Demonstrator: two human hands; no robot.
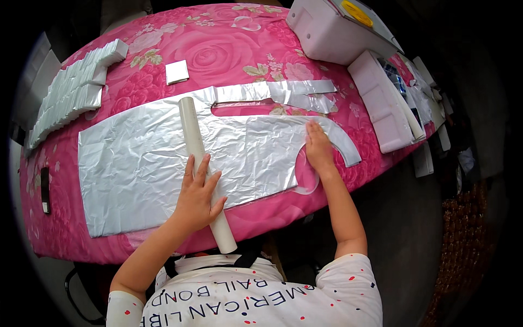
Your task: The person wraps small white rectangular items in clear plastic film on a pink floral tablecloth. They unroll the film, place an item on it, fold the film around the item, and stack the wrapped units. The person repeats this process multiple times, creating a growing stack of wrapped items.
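Note:
A thin, shiny white plastic sheet [131, 158], shaped like a disposable apron, lies wrinkled and flat on the table. Strap-like strips extend from its right end. Across its middle rests a pale round tube [192, 126], slanting toward my body. My left hand [199, 193] lies on the tube, fingers spread, not wrapped round it. Palm down, my right hand [318, 146] rests on the plastic at the curved right strap, with its fingers stretched out. A narrow loop of plastic hangs beside that wrist.
A pink rose-patterned cloth [212, 52] covers the table. Stacks of folded white plastic [71, 90] stand at left, near a dark phone [45, 191]. One folded white square [176, 72] lies beyond the sheet. White foam boxes [327, 35] occupy the right, one topped by a yellow roll [357, 13].

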